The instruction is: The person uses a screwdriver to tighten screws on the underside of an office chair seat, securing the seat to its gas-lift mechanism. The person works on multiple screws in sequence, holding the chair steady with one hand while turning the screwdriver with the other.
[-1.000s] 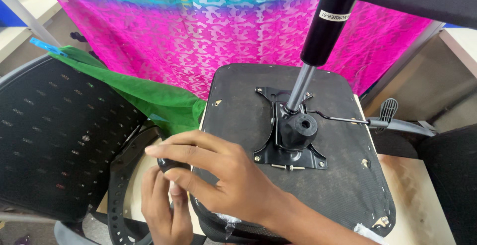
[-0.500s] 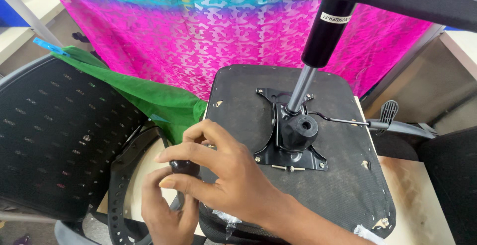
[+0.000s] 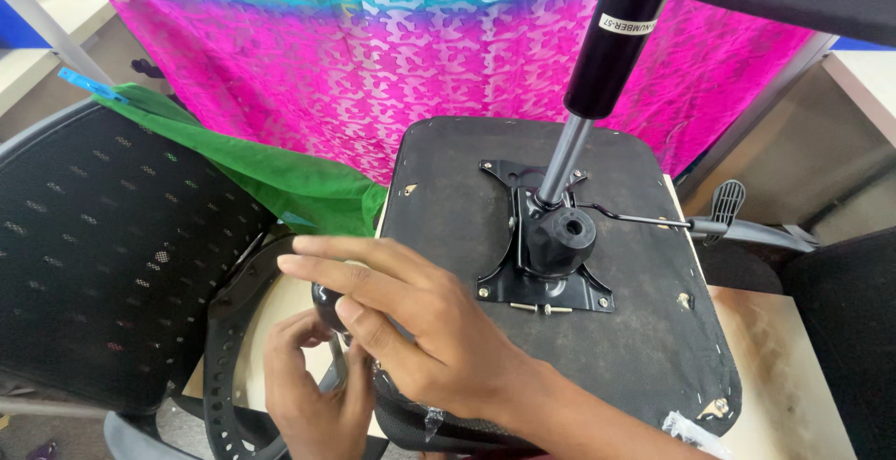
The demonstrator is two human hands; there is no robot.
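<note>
Head view: the upturned chair seat (image 3: pixel 597 264) lies at centre. At its 8 o'clock edge, the right hand (image 3: pixel 425 329) rests half-open; the left hand (image 3: pixel 313 395) curls around a metal part (image 3: pixel 334 378). Steady pressure seems wise.

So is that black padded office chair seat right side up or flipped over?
Flipped over. The black padded chair seat shows its flat underside, with the black metal mounting plate bolted on and the grey gas-lift cylinder pointing up.

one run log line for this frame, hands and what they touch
left hand: low at seat's left edge, grip unclear | right hand: fingers spread on upturned chair seat | metal mechanism plate: untouched
</note>
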